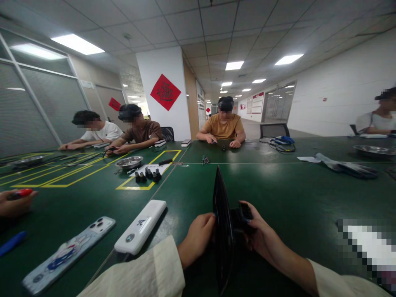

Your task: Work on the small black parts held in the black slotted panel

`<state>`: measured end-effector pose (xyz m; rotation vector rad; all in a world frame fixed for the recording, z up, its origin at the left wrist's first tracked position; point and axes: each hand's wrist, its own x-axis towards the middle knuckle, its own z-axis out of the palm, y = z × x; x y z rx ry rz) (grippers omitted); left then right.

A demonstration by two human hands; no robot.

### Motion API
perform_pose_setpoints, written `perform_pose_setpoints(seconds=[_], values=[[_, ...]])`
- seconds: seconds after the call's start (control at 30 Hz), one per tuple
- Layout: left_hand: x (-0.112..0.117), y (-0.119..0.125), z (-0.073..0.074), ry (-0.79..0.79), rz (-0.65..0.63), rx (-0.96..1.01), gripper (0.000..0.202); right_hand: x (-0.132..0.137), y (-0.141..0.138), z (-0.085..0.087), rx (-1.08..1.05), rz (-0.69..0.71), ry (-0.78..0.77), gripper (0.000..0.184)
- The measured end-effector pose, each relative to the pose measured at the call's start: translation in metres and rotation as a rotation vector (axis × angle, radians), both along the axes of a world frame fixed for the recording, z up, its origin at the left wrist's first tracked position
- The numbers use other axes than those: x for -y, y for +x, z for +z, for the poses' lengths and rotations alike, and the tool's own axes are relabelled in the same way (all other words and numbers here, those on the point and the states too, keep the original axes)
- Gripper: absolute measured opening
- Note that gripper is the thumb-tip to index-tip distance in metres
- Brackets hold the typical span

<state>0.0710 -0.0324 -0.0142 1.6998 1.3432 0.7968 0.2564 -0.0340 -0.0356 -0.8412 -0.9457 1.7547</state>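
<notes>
A thin black panel (223, 231), seen almost edge-on, stands upright between my hands over the green table. My left hand (199, 235) is closed at its left face near the middle, fingertips partly hidden behind the panel. On the other side, my right hand (262, 235) grips a small black block-like part (243, 214) against the panel's back; whether the two are joined I cannot tell. Left of my left hand lie a white power bank (140, 227) marked 26 and a phone in a patterned case (69, 255).
Several black fittings (148, 175) and a metal bowl (129, 162) sit ahead on the left. A glove (343, 165) lies at right. Across the table a person (221, 126) works; two more sit at left. Another person's hand (17, 202) holds a red-and-black tool.
</notes>
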Motion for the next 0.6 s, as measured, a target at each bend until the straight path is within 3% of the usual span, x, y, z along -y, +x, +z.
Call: perform_pose_setpoints(seconds=[0.43,0.6], values=[[0.0037,-0.0027,0.0020,0.077,0.002,-0.059,0.039,0.0002,0.0014,-0.0036,-0.034,0.023,0.000,0.075],[0.0072,-0.0048,-0.0029,0.130,-0.070,-0.003,0.024,0.0000,0.0041,-0.0090,-0.038,0.010,0.140,0.073]])
